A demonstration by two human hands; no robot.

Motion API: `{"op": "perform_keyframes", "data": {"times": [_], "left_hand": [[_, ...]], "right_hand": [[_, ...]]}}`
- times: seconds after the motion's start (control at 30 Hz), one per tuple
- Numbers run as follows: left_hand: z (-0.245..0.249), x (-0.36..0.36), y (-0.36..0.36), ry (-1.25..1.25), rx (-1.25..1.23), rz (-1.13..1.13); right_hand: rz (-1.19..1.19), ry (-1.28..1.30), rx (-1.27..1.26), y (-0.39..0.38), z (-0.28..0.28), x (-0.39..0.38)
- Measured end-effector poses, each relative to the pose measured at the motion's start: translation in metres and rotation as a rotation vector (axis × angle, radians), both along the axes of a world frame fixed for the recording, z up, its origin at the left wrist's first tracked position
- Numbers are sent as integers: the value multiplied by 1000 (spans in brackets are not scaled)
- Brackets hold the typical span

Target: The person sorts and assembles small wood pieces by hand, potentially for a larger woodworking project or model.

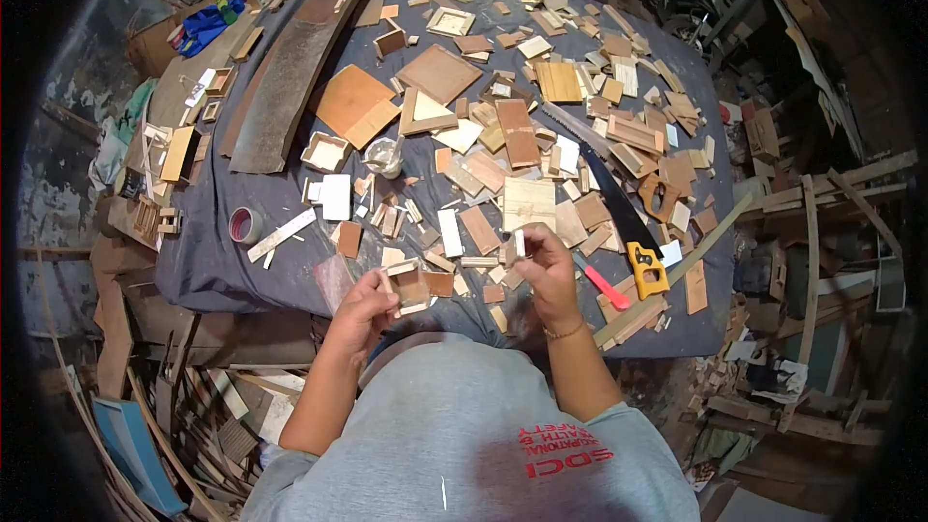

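Close to my body, my left hand grips the left side of a small open wooden box, whose inside faces up. Pinched between the fingers of my right hand is a small wood strip, held upright above the table. A gap separates the strip from the box. Below and around both hands lie loose wood offcuts, among them a brown block by the box and a pale square board beyond my right hand.
A yellow-handled saw, a second handsaw and a red-handled tool lie to the right. A tape roll, a tub of whitish paste and another small box are at left. Long boards lie beyond.
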State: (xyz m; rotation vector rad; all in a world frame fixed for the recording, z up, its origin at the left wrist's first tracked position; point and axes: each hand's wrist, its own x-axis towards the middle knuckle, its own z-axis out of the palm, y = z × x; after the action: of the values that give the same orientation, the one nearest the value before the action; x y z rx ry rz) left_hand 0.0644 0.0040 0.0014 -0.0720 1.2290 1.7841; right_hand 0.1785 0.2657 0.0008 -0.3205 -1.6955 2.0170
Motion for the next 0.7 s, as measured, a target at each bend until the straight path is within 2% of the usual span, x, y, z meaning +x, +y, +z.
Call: {"op": "perform_keyframes", "data": {"times": [0.13,0.2,0.33,0.7], "left_hand": [[20,-2,16,-26,60,-57],[26,-3,23,-10,103,-132],[32,0,33,-11,115,-194],[44,10,44,30,41,-221]], "right_hand": [[117,38,-181,-23,34,10],[234,-57,-349,-29,44,13],[173,-196,-317,-39,46,13],[209,-194,-367,-44,42,16]]}}
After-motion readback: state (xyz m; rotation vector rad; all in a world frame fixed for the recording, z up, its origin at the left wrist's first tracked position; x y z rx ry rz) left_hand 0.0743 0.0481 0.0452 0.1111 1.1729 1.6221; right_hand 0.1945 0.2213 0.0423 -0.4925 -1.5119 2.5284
